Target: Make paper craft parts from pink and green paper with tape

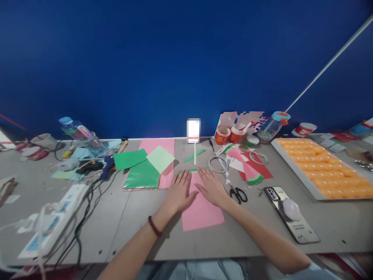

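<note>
A pink sheet of paper point(202, 214) lies flat on the grey table, with a narrow green paper strip point(193, 170) along its far edge. My left hand point(180, 191) rests palm down on the sheet's left side, fingers stretched toward the strip. On the right side my right hand point(212, 187) lies flat too, its fingers spread and the tips close to the strip. The thumbs point toward each other with pink paper showing between them. Black-handled scissors point(239, 195) lie just right of my right hand. Beyond the sheet is a loose green strip point(195, 155).
Green and pink papers point(142, 175) lie to the left, near a blue glue gun point(107, 167) and a white power strip point(55, 221) with cables. To the right are a folded pink paper fan point(244, 165), red paper cups point(223, 135), a phone point(291, 216) and a tray of orange balls point(323, 167).
</note>
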Demonstrator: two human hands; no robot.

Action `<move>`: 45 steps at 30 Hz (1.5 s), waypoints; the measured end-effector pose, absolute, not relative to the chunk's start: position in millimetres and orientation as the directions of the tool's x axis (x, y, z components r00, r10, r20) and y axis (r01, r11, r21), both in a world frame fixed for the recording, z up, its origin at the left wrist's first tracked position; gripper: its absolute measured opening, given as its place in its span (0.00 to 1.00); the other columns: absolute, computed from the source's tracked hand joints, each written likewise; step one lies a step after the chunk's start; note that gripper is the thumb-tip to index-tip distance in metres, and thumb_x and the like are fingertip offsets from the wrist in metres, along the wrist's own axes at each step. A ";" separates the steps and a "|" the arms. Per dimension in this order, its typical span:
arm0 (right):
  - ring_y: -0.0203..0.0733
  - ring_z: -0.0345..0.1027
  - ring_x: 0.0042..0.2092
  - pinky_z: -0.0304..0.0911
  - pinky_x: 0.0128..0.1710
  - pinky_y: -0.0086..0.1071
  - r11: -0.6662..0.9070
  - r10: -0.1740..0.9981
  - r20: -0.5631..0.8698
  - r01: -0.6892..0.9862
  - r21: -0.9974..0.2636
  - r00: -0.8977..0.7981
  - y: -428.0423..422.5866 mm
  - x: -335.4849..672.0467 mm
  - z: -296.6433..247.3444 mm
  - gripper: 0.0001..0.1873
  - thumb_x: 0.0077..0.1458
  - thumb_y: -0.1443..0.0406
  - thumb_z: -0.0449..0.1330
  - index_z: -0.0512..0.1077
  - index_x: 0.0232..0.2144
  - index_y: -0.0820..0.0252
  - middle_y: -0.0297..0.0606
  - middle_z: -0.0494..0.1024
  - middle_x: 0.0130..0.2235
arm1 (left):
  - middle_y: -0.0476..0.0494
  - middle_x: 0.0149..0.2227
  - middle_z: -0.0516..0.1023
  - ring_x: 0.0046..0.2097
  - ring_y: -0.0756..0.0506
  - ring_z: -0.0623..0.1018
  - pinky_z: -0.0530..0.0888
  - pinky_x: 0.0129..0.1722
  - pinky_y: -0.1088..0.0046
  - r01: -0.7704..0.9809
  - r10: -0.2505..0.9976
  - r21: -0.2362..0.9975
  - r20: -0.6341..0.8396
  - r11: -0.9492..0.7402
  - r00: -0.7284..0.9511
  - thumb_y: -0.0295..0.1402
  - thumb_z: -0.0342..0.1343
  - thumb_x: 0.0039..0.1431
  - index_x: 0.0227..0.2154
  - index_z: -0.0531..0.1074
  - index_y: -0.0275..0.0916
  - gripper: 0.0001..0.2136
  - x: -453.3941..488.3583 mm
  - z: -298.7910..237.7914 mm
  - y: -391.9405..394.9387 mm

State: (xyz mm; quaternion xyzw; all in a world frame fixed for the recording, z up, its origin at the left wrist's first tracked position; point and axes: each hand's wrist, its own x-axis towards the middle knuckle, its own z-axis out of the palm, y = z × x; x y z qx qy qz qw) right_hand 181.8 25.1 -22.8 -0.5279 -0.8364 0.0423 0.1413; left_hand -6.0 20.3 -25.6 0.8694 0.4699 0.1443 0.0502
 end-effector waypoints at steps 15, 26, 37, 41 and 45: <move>0.48 0.50 0.63 0.35 0.64 0.45 0.357 0.924 0.204 0.919 -0.166 -0.322 27.3 182.3 -26.2 0.32 0.62 0.53 0.43 0.57 0.60 0.71 0.50 0.59 0.62 | 0.34 0.63 0.57 0.64 0.34 0.55 0.53 0.60 0.51 0.856 0.859 0.161 0.254 -0.491 0.445 0.48 0.45 0.59 0.60 0.57 0.35 0.30 -6.5 -25.6 16.6; 0.47 0.66 0.48 0.55 0.49 0.37 0.308 0.939 0.238 0.912 -0.271 -0.246 62.4 180.1 0.2 0.16 0.59 0.61 0.53 0.69 0.47 0.62 0.43 0.76 0.45 | 0.31 0.59 0.64 0.61 0.35 0.62 0.57 0.59 0.51 0.849 0.849 0.182 0.307 -0.496 0.430 0.41 0.45 0.61 0.55 0.63 0.32 0.23 -11.2 -23.8 17.2; 0.45 0.64 0.41 0.49 0.40 0.35 0.184 0.960 0.245 0.964 -0.191 -0.134 105.2 159.6 -5.6 0.07 0.55 0.63 0.55 0.70 0.30 0.60 0.41 0.75 0.35 | 0.28 0.60 0.62 0.61 0.35 0.62 0.58 0.59 0.51 0.865 0.879 0.210 0.259 -0.456 0.401 0.39 0.47 0.60 0.56 0.62 0.30 0.24 -9.3 -25.5 20.4; 0.43 0.64 0.40 0.48 0.39 0.34 0.178 0.965 0.229 0.964 -0.199 -0.131 104.0 163.5 -3.5 0.07 0.54 0.63 0.56 0.70 0.28 0.59 0.38 0.75 0.33 | 0.28 0.60 0.61 0.62 0.36 0.61 0.56 0.60 0.51 0.861 0.883 0.229 0.249 -0.453 0.398 0.39 0.47 0.60 0.56 0.61 0.30 0.24 -10.1 -26.6 20.5; 0.43 0.64 0.40 0.48 0.38 0.34 0.171 0.967 0.223 0.963 -0.208 -0.123 103.3 166.3 -1.1 0.07 0.54 0.61 0.57 0.71 0.29 0.59 0.38 0.75 0.34 | 0.29 0.61 0.61 0.62 0.37 0.60 0.55 0.60 0.51 0.859 0.881 0.227 0.242 -0.459 0.407 0.40 0.46 0.61 0.57 0.60 0.30 0.25 -12.2 -28.7 21.5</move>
